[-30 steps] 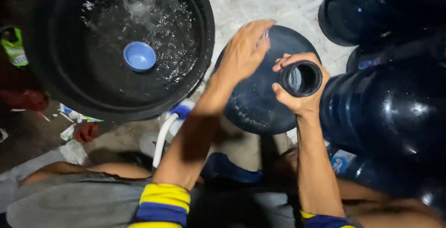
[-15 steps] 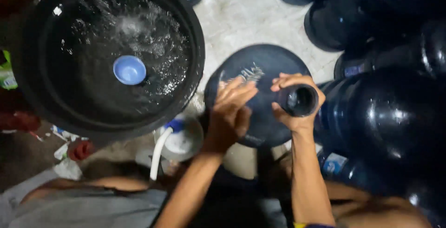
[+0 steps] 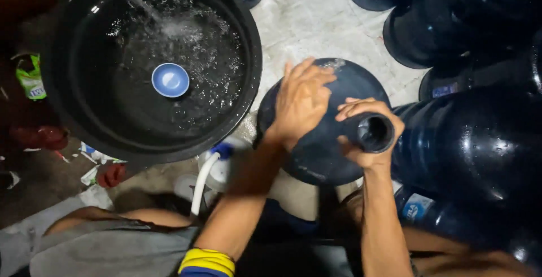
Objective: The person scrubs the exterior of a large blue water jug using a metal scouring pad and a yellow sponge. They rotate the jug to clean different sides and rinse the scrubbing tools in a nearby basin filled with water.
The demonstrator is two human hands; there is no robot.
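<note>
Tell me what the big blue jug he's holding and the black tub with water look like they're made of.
Jug: probably hard translucent plastic, dark blue, glossy; highlights glint on the identical jugs beside it. Tub: likely moulded black plastic, smooth rim, wet sheen; the material is less certain.

One head-worn camera looks steeply down, close over the floor: the black tub (image 3: 68, 85) lies at ten o'clock, dark bottles (image 3: 474, 141) at three o'clock.

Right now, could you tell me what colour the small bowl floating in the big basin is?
Light blue bowl, seen clearly in the head view.
</note>
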